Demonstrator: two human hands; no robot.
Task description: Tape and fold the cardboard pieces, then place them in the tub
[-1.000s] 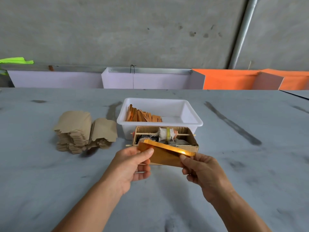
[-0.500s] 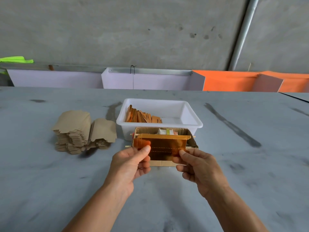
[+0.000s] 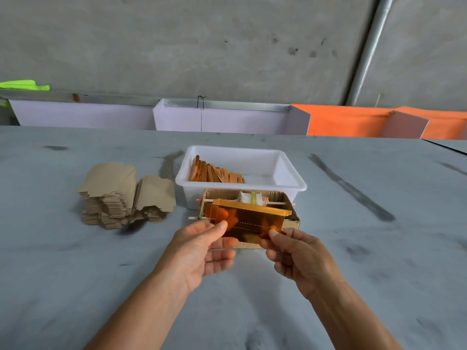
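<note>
At frame centre, glossy orange-gold folded cardboard piece [image 3: 249, 221] pinched by left hand [image 3: 202, 251] and right hand [image 3: 300, 256], before white tub [image 3: 290, 183] with folded pieces [image 3: 214, 173]; flat cardboard stack [image 3: 111, 195] centre-left.

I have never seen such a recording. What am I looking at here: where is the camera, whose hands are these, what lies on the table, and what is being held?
There is no machine here. A person wears a camera on the head, so the single picture looks forward and down at their own two hands. The left hand and the right hand each pinch a lower corner of a shiny orange-gold cardboard piece, holding it above the grey table. Behind it stands a small open cardboard box with a tape roll on a stick. Further back is a white tub holding finished folded pieces. To the left lies a stack of flat brown cardboard blanks.
</note>
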